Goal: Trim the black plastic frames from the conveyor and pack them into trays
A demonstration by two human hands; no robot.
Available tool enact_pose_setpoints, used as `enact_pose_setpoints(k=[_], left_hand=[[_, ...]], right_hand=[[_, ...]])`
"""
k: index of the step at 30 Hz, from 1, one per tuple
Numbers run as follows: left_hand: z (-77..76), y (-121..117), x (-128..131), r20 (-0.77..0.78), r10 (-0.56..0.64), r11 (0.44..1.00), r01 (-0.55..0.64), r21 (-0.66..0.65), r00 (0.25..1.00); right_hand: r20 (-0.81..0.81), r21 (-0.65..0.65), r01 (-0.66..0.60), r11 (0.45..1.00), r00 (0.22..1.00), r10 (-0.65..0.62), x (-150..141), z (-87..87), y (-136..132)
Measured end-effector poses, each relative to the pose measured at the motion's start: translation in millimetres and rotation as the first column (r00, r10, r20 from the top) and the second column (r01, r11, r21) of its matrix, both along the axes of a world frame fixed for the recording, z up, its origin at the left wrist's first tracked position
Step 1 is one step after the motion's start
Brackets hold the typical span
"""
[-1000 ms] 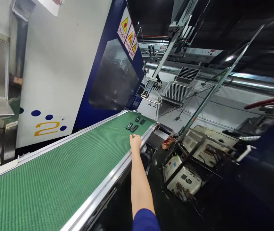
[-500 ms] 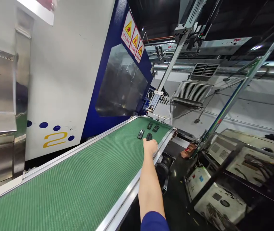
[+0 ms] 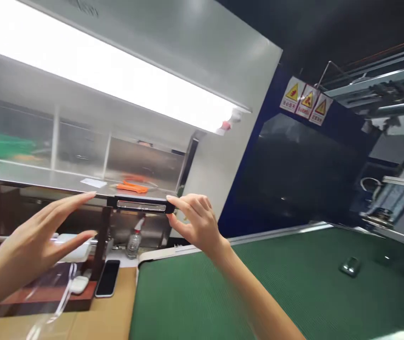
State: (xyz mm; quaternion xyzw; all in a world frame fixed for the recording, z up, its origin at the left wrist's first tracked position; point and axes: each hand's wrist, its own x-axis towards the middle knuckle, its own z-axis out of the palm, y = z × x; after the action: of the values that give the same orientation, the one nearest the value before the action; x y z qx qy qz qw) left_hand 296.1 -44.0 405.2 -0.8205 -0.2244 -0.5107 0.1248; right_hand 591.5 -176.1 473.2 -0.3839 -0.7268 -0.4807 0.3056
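Observation:
A long black plastic part [image 3: 141, 206] with a pale slot along its side is pinched at its right end between the thumb and fingers of my right hand [image 3: 196, 222]. It is held up in the air, lengthwise across the view. To its left, my left hand [image 3: 53, 226] is open, thumb and fingers apart, not touching the part. On the green conveyor belt [image 3: 187, 302] below, another dark part [image 3: 349, 267] lies at the right.
A phone [image 3: 107, 278] lies on a cardboard-covered surface at lower left, near a clear bottle [image 3: 134, 241]. Orange-handled pliers or cutters [image 3: 131, 188] rest on the metal shelf under a bright lamp [image 3: 116, 66]. A machine with warning signs [image 3: 306, 100] stands behind the belt.
The view has swung left from the belt's far end to the shelf. My right hand has lifted a black part off the belt, and my left hand has come into view.

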Motion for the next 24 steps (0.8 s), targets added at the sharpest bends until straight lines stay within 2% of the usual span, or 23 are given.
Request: enact_pose_setpoints(k=[1, 3, 5, 7, 10, 15, 18, 21, 24], left_hand=[[21.9, 0.1, -9.8, -0.002, 0.017, 0.995, -0.016, 0.094, 1.0], [63.6, -2.5, -26.6, -0.022, 0.031, 0.952, -0.023, 0.307, 0.999], [95.1, -6.5, -41.9, -0.038, 0.054, 0.897, -0.031, 0.44, 0.998], [113.0, -8.9, -55.9, -0.036, 0.06, 0.868, -0.035, 0.495, 0.998], [122.3, -8.4, -72.0, -0.013, 0.024, 0.846, -0.013, 0.533, 1.0], [125.6, -5.7, -89.4, 0.026, -0.029, 0.833, 0.01, 0.554, 0.999], [116.6, -3.1, -97.4, 0.004, -0.066, 0.855, 0.055, 0.516, 0.998], [85.4, -1.0, -103.7, -0.042, -0.107, 0.902, 0.114, 0.415, 0.993], [32.5, -5.4, -112.1, -0.096, -0.236, 0.942, 0.252, 0.22, 0.967]], right_hand=[[0.005, 0.045, -0.024, 0.999, 1.0, 0.024, -18.9, 13.9, 5.3], [0.009, 0.124, -0.056, 0.991, 0.998, 0.055, -46.7, 37.3, 11.3], [0.018, 0.181, -0.064, 0.981, 0.998, 0.062, -66.5, 54.0, 12.2], [0.031, 0.217, -0.055, 0.975, 0.998, 0.049, -83.3, 65.2, 9.4], [0.048, 0.234, -0.032, 0.972, 0.999, 0.021, -105.9, 75.5, 1.3], [0.052, 0.217, -0.004, 0.976, 0.999, -0.007, -133.8, 82.0, -11.8], [0.016, 0.153, 0.003, 0.988, 1.0, -0.006, -144.4, 71.2, -16.3], [-0.086, 0.02, -0.01, 1.0, 0.996, 0.011, -153.0, 39.4, -20.3], [-0.23, -0.122, -0.071, 0.99, 0.972, 0.041, -162.1, -11.8, -27.4]])
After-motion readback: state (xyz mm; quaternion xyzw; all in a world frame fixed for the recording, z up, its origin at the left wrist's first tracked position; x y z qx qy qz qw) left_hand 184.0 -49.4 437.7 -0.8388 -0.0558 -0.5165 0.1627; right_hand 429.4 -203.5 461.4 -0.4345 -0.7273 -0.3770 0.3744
